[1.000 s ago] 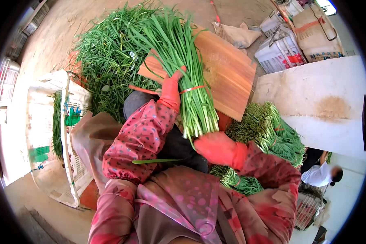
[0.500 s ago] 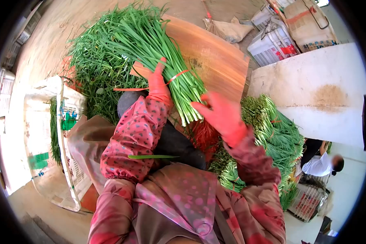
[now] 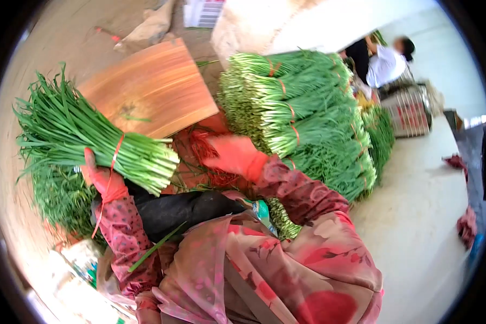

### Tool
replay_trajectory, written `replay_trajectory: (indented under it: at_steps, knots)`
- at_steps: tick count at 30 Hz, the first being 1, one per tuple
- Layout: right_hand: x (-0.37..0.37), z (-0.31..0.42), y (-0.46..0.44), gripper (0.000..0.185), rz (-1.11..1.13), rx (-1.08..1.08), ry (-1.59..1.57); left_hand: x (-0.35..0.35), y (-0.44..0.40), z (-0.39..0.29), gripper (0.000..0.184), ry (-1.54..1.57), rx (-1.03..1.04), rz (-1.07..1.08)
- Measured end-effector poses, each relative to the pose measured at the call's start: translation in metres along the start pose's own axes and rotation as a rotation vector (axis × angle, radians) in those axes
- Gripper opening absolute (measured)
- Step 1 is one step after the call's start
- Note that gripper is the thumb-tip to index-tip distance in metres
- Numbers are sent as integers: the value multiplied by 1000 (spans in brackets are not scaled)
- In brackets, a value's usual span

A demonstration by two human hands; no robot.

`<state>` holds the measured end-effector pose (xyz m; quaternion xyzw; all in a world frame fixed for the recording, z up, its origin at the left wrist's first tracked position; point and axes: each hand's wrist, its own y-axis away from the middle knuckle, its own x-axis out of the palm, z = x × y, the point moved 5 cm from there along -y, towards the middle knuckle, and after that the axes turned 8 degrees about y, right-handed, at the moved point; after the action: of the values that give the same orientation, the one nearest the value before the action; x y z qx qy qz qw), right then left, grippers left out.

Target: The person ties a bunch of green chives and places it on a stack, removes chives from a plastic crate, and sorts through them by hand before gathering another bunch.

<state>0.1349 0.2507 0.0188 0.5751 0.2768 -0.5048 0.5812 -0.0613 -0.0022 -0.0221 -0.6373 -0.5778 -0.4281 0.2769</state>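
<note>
A thick bunch of garlic chives [image 3: 92,132], green leaves to the left and pale cut stems to the right, rests in my left hand [image 3: 107,181]. My red-gloved left fingers curl around it from below. Around the bunch runs a red tie [image 3: 116,154], with a loose tail hanging down past my wrist. My right hand [image 3: 232,155], also in a red glove, is over a heap of red ties [image 3: 202,146] on the ground. Its fingers are smeared by motion, so whether it grips any ties is unclear.
A wooden board [image 3: 164,86] lies ahead. Tied chive bunches [image 3: 308,113] are stacked on the right, beside a pale low wall [image 3: 410,167]. Loose chives [image 3: 65,194] pile at left. A person in a white top [image 3: 386,65] sits near a crate [image 3: 407,110] at far right.
The view has swung right, bringing the stacked bunches fully in. My right hand has left the stem ends for the red ties. My left hand still holds the bunch, now turned more sideways.
</note>
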Motion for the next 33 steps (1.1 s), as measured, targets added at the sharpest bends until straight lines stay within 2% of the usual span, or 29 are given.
replay_trajectory:
  at_steps: [1,2,3,4,5,6,7,8,9,10,12,13,14,15,16,17,18,19,21,24,25,27,28,29,30,31,33]
  knots:
    - [-47,13,4,63,-262,-29,-178,19,8,9,56,-74,25,34]
    - [-61,26,-2,71,-367,-43,-241,34,14,12,56,-153,55,57]
    - [-79,47,-7,87,-181,-1,-356,49,17,18,56,-154,26,78]
    - [-76,64,-19,98,-281,-97,-492,63,21,24,55,-156,-4,99]
    - [-65,78,-37,104,-410,-200,-512,75,23,31,54,-286,2,142]
    - [-67,90,-42,107,-397,-194,-626,94,33,38,52,-420,4,172]
    - [-72,83,-42,103,-420,-202,-765,111,45,42,59,-463,6,167]
    - [-84,73,-40,100,-450,-221,-899,133,49,44,59,-465,4,180]
    - [-87,62,-35,100,-451,-212,-909,157,56,51,66,-536,-55,349]
    - [-93,46,-22,92,-558,-280,-1199,178,64,59,72,-604,-120,513]
    - [-105,7,18,78,-598,-355,-1753,224,76,82,84,-590,-67,842]
    - [-102,-18,43,74,-451,-128,-1765,242,88,90,85,-537,-161,930]
    - [-101,-41,59,68,-678,-246,-1890,258,98,99,86,-474,-253,1021]
    - [-96,-70,79,55,-762,-337,-1993,263,102,109,87,-479,-267,1007]
    - [-84,-98,104,54,-830,-289,-1926,264,105,117,89,-484,-282,987]
    - [-72,-126,130,60,-895,-235,-1858,259,104,124,78,-523,-276,964]
    - [-71,-134,152,70,-988,-133,-1870,247,99,128,78,-525,-278,948]
    - [-68,-142,174,80,-1078,-25,-1874,226,88,131,70,-636,-329,865]
    - [-5,-211,209,76,-1219,153,-1786,176,65,121,55,-769,-395,680]
    - [114,-262,204,68,-1103,413,-1831,91,32,68,47,-796,-385,446]
    - [191,-286,197,67,-1034,710,-1865,77,27,47,47,-798,-364,422]
    - [294,-332,186,68,-896,974,-1838,49,24,-5,47,-620,-284,231]
    - [309,-349,179,69,-839,952,-1814,41,27,-33,47,-634,-226,174]
    - [285,-333,175,67,-650,965,-1812,33,30,-60,47,-685,-184,126]
    - [226,-303,176,65,-485,979,-1797,24,29,-80,48,-729,-154,94]
    - [193,-300,181,62,-270,1049,-1397,2,25,-94,46,-728,-94,36]
    - [130,-288,176,60,-59,1064,-976,-15,35,-107,45,-823,-10,-35]
